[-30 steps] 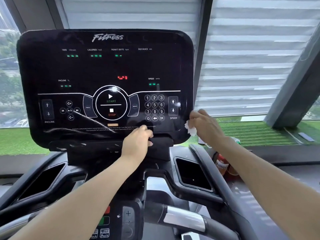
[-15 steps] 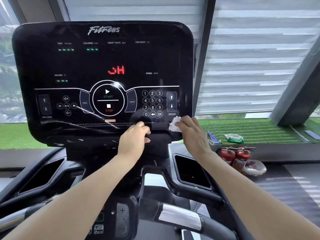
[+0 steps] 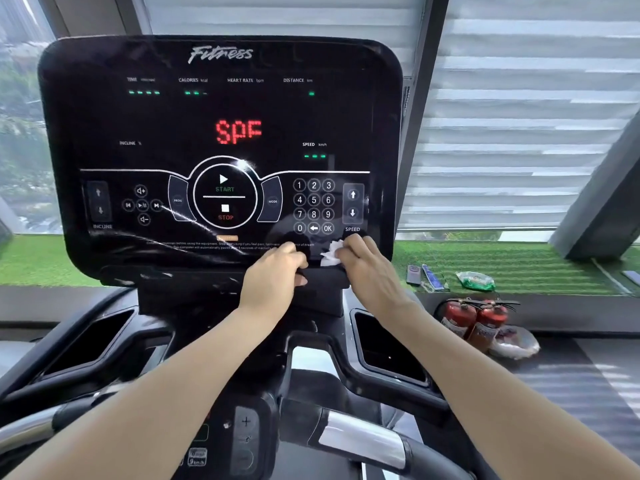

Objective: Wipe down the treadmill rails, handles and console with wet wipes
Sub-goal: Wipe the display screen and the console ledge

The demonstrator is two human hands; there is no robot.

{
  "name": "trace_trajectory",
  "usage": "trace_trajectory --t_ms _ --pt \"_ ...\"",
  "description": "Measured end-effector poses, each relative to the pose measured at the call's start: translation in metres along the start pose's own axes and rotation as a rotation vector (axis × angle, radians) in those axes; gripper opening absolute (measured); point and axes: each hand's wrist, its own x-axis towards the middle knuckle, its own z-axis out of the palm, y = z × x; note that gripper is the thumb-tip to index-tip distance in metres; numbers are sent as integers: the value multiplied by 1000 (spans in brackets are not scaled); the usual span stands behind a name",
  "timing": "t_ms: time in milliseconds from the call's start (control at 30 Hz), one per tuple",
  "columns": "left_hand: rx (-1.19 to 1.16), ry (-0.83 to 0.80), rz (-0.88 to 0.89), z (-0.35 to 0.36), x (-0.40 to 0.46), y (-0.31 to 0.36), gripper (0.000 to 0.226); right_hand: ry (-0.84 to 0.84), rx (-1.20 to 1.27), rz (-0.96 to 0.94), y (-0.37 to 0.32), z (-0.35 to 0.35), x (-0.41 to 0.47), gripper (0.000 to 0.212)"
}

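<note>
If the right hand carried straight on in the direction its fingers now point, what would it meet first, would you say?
The right hand, holding the white wipe, points up and slightly left at the console. It would likely meet the keypad's OK key first, though the hand's depth is unclear.

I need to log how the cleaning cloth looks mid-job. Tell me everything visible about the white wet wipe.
The crumpled white wet wipe is a small, thin, soft-looking sheet bunched into folds. The right hand pinches it and presses it against the lower right edge of the glossy black treadmill console, just below the number keypad and the SPEED label. Most of it is hidden under the fingers; only a wrinkled tuft sticks out to their left. The left hand sits close beside it without touching it.
</note>
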Motion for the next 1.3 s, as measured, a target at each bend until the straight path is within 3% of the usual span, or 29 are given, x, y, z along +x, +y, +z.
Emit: trace_trajectory --t_ms 167,367,800,967,1133,1300 --pt "-4 -17 -13 1 1 -1 22 -19 -43 -19 22 -13 -6 21" --pt "-15 -29 -19 1 2 0 23 76 -11 91 40 -34 38 9" --pt "1 -23 -20 2 2 1 22 187 8 202 41 -47 71 21" --pt "-16 -14 -28 2 1 2 23 87 43 153 30 -27 20 19" --pt "-26 -28 -39 2 1 2 22 -139 59 152 16 -20 -22 23" --pt "-29 -35 -50 3 3 0 21 26 177 336 17 -27 -9 21"
